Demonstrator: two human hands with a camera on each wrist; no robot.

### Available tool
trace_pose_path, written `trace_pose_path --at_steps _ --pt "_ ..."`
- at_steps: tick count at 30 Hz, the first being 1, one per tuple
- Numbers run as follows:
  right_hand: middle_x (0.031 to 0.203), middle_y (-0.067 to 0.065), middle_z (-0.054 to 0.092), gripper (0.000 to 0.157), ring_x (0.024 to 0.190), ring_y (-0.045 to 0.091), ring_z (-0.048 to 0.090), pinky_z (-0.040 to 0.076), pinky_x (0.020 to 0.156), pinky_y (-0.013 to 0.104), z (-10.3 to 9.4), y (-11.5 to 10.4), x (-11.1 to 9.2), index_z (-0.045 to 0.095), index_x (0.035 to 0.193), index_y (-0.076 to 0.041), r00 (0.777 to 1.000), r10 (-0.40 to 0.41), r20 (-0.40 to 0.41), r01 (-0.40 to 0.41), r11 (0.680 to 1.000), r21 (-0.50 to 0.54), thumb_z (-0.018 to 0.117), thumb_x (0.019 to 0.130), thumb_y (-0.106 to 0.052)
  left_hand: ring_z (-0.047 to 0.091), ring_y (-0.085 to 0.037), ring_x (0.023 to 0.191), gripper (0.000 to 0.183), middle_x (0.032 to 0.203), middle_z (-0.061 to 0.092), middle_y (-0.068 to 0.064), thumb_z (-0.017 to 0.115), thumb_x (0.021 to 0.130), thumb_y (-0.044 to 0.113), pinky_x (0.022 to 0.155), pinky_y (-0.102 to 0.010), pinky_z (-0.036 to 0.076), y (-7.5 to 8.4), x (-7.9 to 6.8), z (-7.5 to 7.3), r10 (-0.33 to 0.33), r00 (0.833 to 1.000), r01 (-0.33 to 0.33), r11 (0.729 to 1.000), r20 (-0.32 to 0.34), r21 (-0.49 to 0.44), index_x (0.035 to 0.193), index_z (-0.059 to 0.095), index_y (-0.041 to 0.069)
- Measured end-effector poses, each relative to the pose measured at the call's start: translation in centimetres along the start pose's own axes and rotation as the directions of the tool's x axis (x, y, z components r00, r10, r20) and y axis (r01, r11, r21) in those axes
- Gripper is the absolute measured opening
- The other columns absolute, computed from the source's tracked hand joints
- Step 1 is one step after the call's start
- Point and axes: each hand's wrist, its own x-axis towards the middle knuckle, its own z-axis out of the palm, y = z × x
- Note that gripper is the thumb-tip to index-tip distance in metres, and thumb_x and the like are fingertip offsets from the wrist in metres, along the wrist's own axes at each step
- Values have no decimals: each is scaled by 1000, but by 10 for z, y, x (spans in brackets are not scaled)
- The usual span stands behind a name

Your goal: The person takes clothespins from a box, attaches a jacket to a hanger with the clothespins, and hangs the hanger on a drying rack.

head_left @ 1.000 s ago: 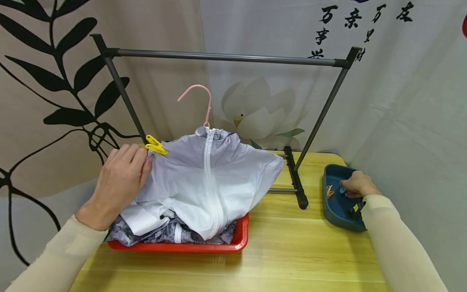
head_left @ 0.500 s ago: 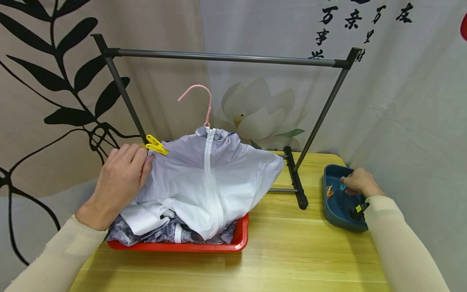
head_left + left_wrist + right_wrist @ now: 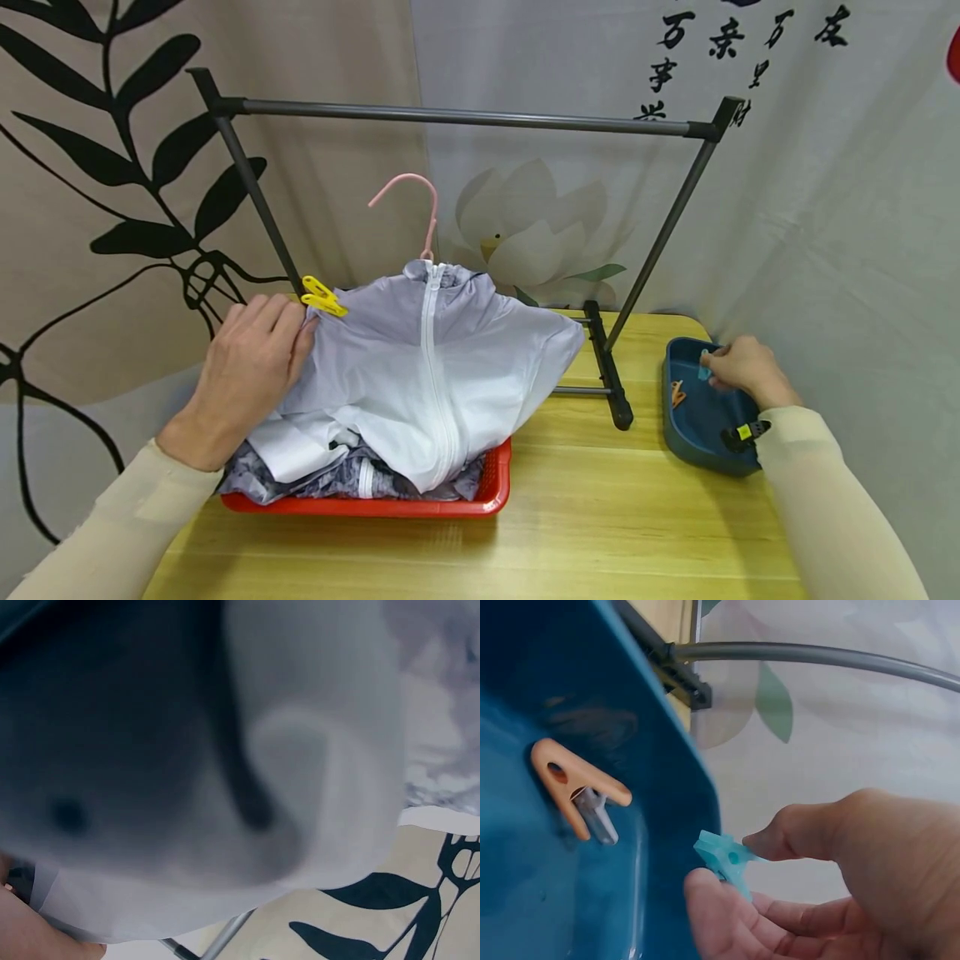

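A grey-to-white zip jacket [image 3: 382,350] hangs on a pink hanger [image 3: 432,221] above the basket. My left hand [image 3: 251,367] grips its shoulder at the left, fingers curled over the cloth and fingertips hidden. Right beside those fingers, a yellow clothespin [image 3: 322,298] is clipped on the same shoulder. Over the blue tray [image 3: 675,437], my right hand [image 3: 750,368] pinches a turquoise clothespin [image 3: 724,856] between thumb and fingers. An orange clothespin [image 3: 574,784] lies in the tray. Pale, blurred cloth fills most of the left wrist view.
A dark metal rack [image 3: 465,115] stands behind the jacket, one black foot [image 3: 609,367] on the wooden table [image 3: 600,517]. The red basket [image 3: 375,507] holds more grey patterned clothing [image 3: 300,475]. Curtains close off the back and right.
My right hand has risen slightly toward the back right of the tray with the turquoise clothespin in its fingers. The left hand and jacket have hardly moved.
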Motion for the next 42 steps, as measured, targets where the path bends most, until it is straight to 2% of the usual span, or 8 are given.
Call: trace_pose_path --at_steps 4,8,12,17,21,24,34,42 --pt "87 10 87 44 89 29 85 58 108 75 -2 -5 -5 81 120 6 1000 -6 -24 7 1000 10 65 118 -35 56 -41 83 51 89 58 -18 38 129 35 69 -50 38 0 1 1 0 1000 -1 1000 -9 -4 99 57 -2" --pt "100 14 89 56 103 38 87 56 112 76 -3 -13 -11 68 144 13 999 -4 -38 5 1000 28 63 118 -37 56 -42 83 50 89 58 -18 38 129 34 69 -51 38 0 1 1 3 1000 -3 1000 -13 -4 99 56 -2" --pt "104 14 90 67 103 35 87 62 102 68 -2 -20 -15 59 157 14 998 -22 -59 24 999 32 63 117 -39 56 -42 83 50 89 58 -19 38 128 34 69 -50 38 -1 1 0 2 1000 -2 1000 -1 4 99 56 -2" --pt "98 10 90 64 92 24 86 64 80 45 1 -29 -22 63 153 13 991 -72 -108 77 996 36 64 116 -39 55 -41 82 50 89 57 -18 38 128 34 69 -50 37 0 0 1 -1 1000 1 1000 -13 -7 99 56 -2" --pt "102 16 89 58 84 18 85 61 71 34 5 -33 -29 65 147 14 982 -112 -153 122 991 59 65 116 -35 55 -41 82 50 88 57 -18 38 129 35 69 -48 35 0 0 1 -2 1000 2 1000 -14 -10 99 56 -1" --pt "108 21 89 55 80 14 83 60 69 31 6 -37 -33 66 144 14 973 -137 -185 152 986 68 67 115 -33 55 -41 82 50 89 57 -18 38 128 35 69 -48 34 0 0 2 -3 1000 2 1000 -19 -13 99 56 -1" --pt "117 23 86 49 78 9 80 60 65 30 7 -56 -47 70 143 6 949 -197 -246 221 973 72 72 111 -31 56 -41 83 50 89 57 -18 38 129 35 70 -49 35 0 -1 2 -5 1000 5 1000 -13 -14 99 56 -1" --pt "129 30 82 47 80 8 83 64 70 25 8 -78 -61 71 144 1 922 -267 -279 310 943 121 79 111 -32 56 -42 83 49 89 57 -18 39 128 34 70 -50 36 1 0 3 -4 1000 4 1000 -17 -13 99 56 -1"
